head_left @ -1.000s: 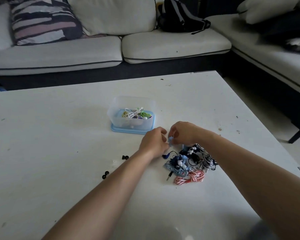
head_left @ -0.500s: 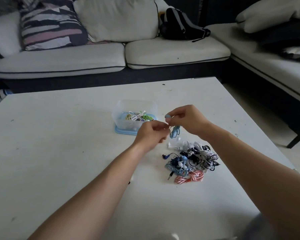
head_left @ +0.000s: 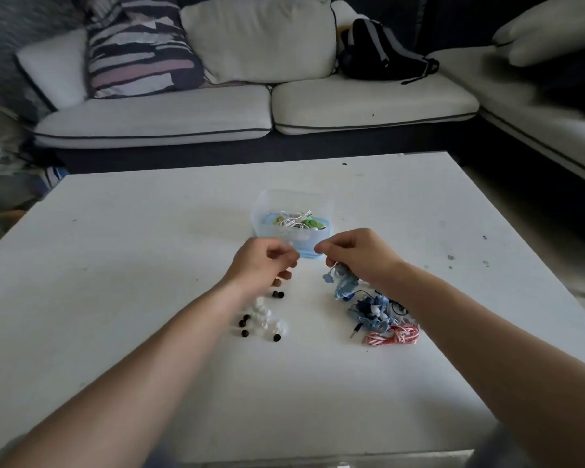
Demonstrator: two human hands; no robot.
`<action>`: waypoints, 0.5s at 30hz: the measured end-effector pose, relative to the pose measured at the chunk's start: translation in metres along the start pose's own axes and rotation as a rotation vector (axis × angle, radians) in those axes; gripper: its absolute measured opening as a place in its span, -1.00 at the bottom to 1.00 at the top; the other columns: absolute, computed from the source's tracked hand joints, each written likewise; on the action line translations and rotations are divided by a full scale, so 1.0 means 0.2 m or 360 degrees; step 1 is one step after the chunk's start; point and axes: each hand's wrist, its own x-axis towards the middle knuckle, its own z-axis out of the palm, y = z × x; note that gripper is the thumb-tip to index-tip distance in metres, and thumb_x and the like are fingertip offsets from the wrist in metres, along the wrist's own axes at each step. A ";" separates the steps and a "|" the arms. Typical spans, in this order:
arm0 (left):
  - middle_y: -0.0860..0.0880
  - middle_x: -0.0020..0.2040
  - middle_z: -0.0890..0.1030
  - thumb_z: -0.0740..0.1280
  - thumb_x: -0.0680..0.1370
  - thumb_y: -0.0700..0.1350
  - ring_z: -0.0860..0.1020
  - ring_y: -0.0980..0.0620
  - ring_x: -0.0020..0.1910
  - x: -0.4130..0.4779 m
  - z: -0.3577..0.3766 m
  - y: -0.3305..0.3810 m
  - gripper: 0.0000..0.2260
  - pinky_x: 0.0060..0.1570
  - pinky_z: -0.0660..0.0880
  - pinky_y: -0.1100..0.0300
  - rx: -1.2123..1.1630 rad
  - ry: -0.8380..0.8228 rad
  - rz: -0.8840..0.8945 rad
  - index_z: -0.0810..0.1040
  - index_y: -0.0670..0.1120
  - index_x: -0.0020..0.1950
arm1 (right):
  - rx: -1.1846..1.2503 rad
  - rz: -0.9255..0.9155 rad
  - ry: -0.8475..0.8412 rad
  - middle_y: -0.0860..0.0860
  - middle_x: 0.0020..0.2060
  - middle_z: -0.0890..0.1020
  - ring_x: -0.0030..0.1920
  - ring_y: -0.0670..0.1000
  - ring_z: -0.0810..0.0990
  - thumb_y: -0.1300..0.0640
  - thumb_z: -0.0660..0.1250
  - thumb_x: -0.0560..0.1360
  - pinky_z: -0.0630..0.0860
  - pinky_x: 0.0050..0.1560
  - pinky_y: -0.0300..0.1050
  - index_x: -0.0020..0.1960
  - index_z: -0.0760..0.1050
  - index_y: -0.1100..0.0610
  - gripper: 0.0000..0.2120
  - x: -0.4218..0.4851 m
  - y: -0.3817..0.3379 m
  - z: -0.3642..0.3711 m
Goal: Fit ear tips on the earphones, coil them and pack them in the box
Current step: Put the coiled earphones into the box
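My right hand (head_left: 358,256) pinches the thin wire of a light blue earphone set (head_left: 343,284), whose coil hangs down to the table below it. My left hand (head_left: 262,265) hovers with curled fingers just left of it, above a scatter of black and white ear tips (head_left: 262,319); whether it holds a tip is hidden. A clear plastic box (head_left: 293,228) on a blue lid stands right behind both hands, with white and green earphones inside. A pile of coiled earphones (head_left: 382,319), blue, black and red-white, lies under my right forearm.
The white table (head_left: 149,265) ends at a far edge before a white sofa (head_left: 250,109) with cushions and a black backpack (head_left: 382,55). Another sofa section (head_left: 547,106) runs along the right. The table's right edge drops to the floor.
My hands have drawn apart, the left one moving left and down over the ear tips. The right hand still holds the blue earphone. The camera has tilted up and the view has shifted.
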 end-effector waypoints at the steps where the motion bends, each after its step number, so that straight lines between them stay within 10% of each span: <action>1: 0.05 -0.18 0.68 0.41 0.54 -0.15 0.63 0.12 -0.32 0.00 -0.04 -0.04 -0.95 -0.27 0.51 0.26 0.0221 0.0064 0.0026 0.66 -0.04 -0.09 | -0.0013 0.0042 -0.0040 -0.04 -0.35 0.66 -0.46 -0.10 0.42 0.09 0.40 0.55 0.37 -0.43 -0.29 -0.05 0.71 0.12 -0.86 0.00 0.01 0.02; 8: 0.16 -0.19 0.62 0.45 0.42 -0.16 0.56 0.25 -0.22 -0.06 -0.14 -0.19 -0.86 -0.18 0.48 0.30 0.1127 -0.0337 0.0003 0.66 0.10 -0.15 | -0.0191 0.0107 -0.0378 -0.06 -0.30 0.65 -0.37 -0.10 0.50 0.14 0.30 0.58 0.44 -0.25 -0.22 -0.12 0.71 0.03 -0.78 0.00 0.08 0.13; 15: 0.15 -0.26 0.63 0.44 0.42 -0.06 0.53 0.25 -0.43 -0.11 -0.06 -0.18 -0.94 -0.43 0.47 0.29 0.1092 -0.0528 -0.0012 0.66 0.07 -0.13 | -0.0184 0.0074 -0.0445 -0.11 -0.34 0.69 -0.29 -0.15 0.59 0.22 0.32 0.57 0.57 -0.03 -0.19 0.00 0.67 0.19 -0.85 0.01 0.11 0.18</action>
